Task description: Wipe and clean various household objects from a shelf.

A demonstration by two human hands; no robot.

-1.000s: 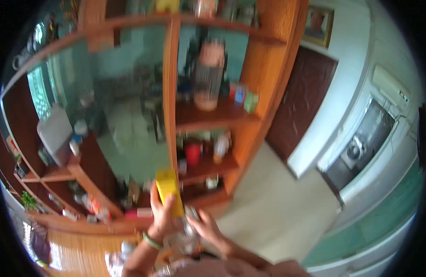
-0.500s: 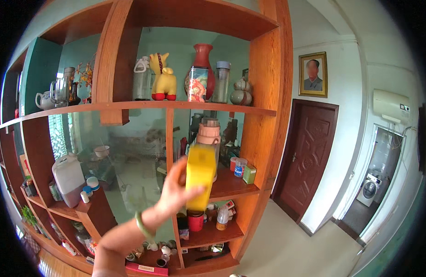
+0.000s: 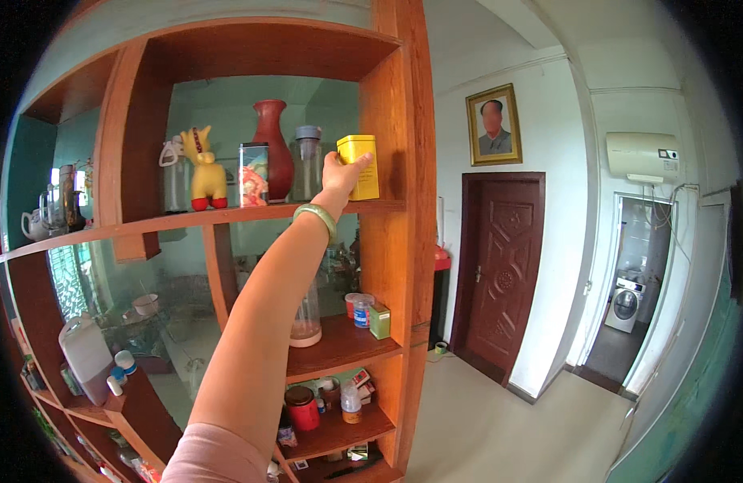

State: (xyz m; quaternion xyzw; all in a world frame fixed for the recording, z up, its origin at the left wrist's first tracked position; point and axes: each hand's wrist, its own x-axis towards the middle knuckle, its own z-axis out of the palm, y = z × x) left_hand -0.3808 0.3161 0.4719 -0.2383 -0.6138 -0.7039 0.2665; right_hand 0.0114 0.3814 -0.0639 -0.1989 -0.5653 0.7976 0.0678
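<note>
Left hand (image 3: pixel 337 172) holds tin (image 3: pixel 362 179) near shelf edge (image 3: pixel 391 206) (panel (image 3: pixel 385 109) just apart).

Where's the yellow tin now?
Head view: the yellow tin is in the left hand at the right end of the upper shelf, right of the lidded bottle.

The person's bare left arm (image 3: pixel 271 322) slants up and rightward from the lower edge, looking nearly straight, its near end inside a pale pink cloth sleeve (image 3: pixel 214 456). At the wrist (image 3: pixel 331 203) (ringed by a smooth, pale green, round bangle (image 3: pixel 326 219)) it meets the raised left hand (image 3: pixel 342 175), gripping with thumb (image 3: pixel 361 162) stretched rightward and the fingers partly hidden at left.
</note>
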